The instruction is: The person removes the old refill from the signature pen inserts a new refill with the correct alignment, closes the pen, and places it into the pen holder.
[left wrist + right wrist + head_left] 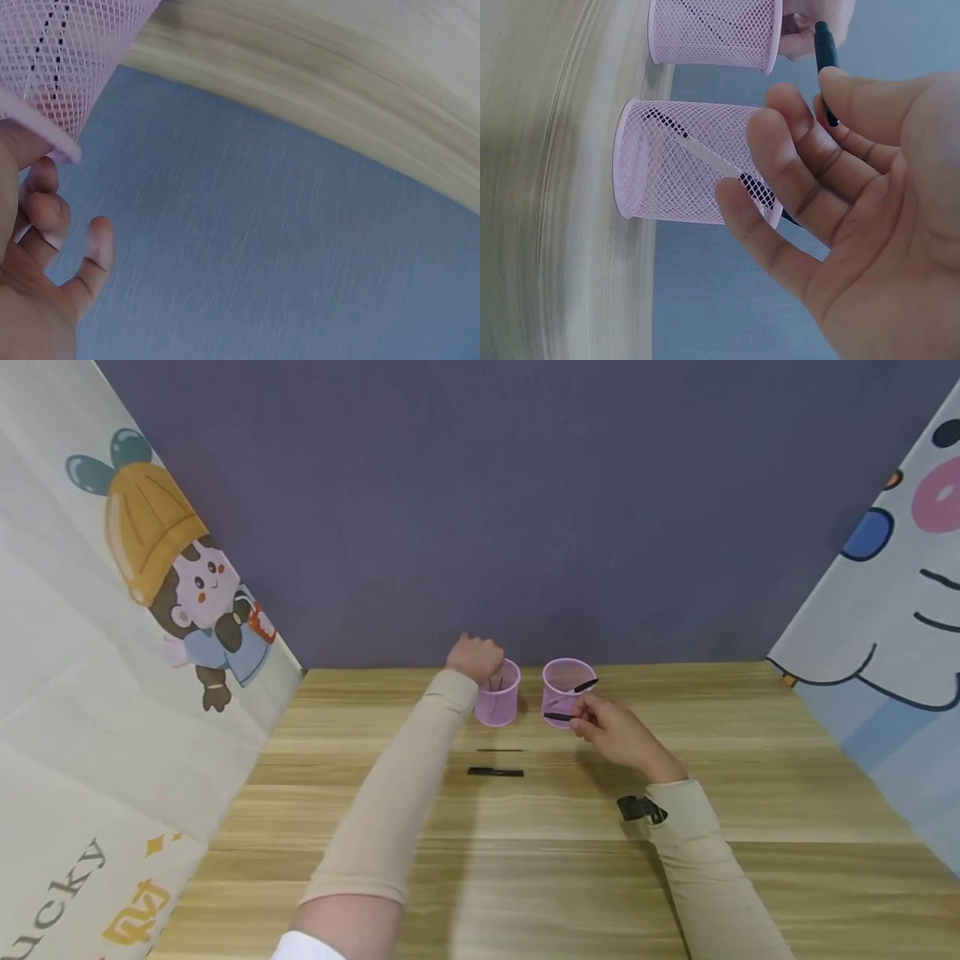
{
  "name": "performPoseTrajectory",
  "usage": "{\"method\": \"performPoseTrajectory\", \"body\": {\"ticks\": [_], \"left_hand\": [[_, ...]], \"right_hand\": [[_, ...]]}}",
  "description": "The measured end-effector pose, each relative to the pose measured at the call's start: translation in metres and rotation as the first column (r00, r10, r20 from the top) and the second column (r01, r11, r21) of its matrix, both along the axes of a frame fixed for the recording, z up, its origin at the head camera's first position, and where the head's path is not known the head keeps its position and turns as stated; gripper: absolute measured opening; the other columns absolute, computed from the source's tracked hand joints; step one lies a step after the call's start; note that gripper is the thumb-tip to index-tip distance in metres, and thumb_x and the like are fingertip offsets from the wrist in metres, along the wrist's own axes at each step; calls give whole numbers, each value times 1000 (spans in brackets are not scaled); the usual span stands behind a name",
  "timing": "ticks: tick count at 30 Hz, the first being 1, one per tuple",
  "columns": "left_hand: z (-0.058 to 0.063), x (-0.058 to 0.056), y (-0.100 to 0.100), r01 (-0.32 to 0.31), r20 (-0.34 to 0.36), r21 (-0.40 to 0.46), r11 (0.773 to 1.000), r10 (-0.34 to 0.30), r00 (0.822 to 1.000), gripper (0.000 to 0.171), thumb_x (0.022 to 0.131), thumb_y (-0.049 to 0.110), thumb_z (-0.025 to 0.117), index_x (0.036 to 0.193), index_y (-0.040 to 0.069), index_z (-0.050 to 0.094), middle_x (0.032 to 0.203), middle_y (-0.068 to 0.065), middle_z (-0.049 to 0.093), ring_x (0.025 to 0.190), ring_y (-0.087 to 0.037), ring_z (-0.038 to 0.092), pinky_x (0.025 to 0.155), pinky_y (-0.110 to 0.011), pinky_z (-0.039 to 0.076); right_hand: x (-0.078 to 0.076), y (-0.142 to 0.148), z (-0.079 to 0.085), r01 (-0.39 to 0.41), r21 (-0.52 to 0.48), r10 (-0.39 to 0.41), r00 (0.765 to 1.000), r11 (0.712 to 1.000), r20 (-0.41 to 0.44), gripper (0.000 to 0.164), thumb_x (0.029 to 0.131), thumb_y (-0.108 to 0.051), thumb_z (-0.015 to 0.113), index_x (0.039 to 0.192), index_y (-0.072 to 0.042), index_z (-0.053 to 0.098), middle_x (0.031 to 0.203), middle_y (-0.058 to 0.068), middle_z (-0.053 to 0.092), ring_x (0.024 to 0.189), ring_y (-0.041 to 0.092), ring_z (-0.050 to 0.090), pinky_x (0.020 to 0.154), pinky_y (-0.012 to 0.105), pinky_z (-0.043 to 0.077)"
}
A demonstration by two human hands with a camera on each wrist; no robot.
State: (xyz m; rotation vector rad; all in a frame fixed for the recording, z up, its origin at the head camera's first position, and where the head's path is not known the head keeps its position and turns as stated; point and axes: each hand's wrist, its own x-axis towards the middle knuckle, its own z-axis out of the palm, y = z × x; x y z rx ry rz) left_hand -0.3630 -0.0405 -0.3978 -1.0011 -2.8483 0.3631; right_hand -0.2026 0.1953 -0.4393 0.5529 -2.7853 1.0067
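My left hand [476, 658] grips the rim of the left pink mesh pen holder [497, 708]; in the left wrist view the rim lies between its fingers. Two thin dark sticks [58, 56] lean inside that holder. My right hand [615, 737] pinches a short black pen [826, 52] between thumb and fingers, just in front of the right pink mesh pen holder [682, 161]. Inside the right holder, a pen with a pale barrel [712, 156] and dark ends leans across, its upper end poking past the rim.
On the wooden table [570, 877] lie a thin black stick [500, 750] and a black pen [496, 772], both in front of the holders. A dark blue-grey panel [480, 510] rises behind the table. White printed cloths hang at the left and right.
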Motion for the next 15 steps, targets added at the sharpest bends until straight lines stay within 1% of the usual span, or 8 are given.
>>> {"method": "performPoseTrajectory", "body": {"ticks": [3,6,8,11,13,15], "left_hand": [[5,4,-5,22,-35,-10,1000,-22,999,18,98,11,61,93,17,78,103,-3,76,91,-24,71,93,-47,53],[10,7,-11,31,-70,-34,999,-33,997,19,100,12,60,102,17,79,113,-4,74,99,-25,71,95,-47,53],[13,9,-15,29,-85,-36,999,-32,996,20,99,11,61,105,17,78,117,-3,73,103,-26,70,98,-49,53],[17,12,-24,18,-99,-14,1000,-19,995,21,99,7,60,104,15,78,118,-3,73,106,-26,70,101,-51,52],[18,13,-32,3,-108,20,1000,-1,994,20,99,5,59,104,13,77,116,-4,74,106,-27,71,104,-52,50],[18,16,-40,-13,-115,57,998,19,993,18,99,7,60,104,11,77,115,-6,75,105,-28,71,106,-54,48]], "right_hand": [[0,-1,0,1,9,-1,1000,1000,0,6,101,-12,63,98,-11,58,79,-1,60,69,12,54,63,27,46],[0,-1,0,1,11,-1,1000,1000,6,6,102,-12,63,98,-10,58,79,0,60,69,12,54,63,27,46],[0,-1,0,1,11,-1,1000,1000,10,6,102,-12,62,97,-11,59,79,0,60,68,12,53,62,28,46],[0,-1,0,-2,7,1,1000,1000,12,6,102,-12,63,98,-11,59,79,0,60,69,12,54,62,27,46],[0,-2,0,-4,6,3,1000,1000,12,6,102,-12,63,98,-11,59,79,0,60,69,12,54,62,27,46],[-1,-2,-1,-6,4,6,1000,1000,12,6,102,-12,63,98,-11,58,79,0,61,69,12,54,62,27,46]]}}
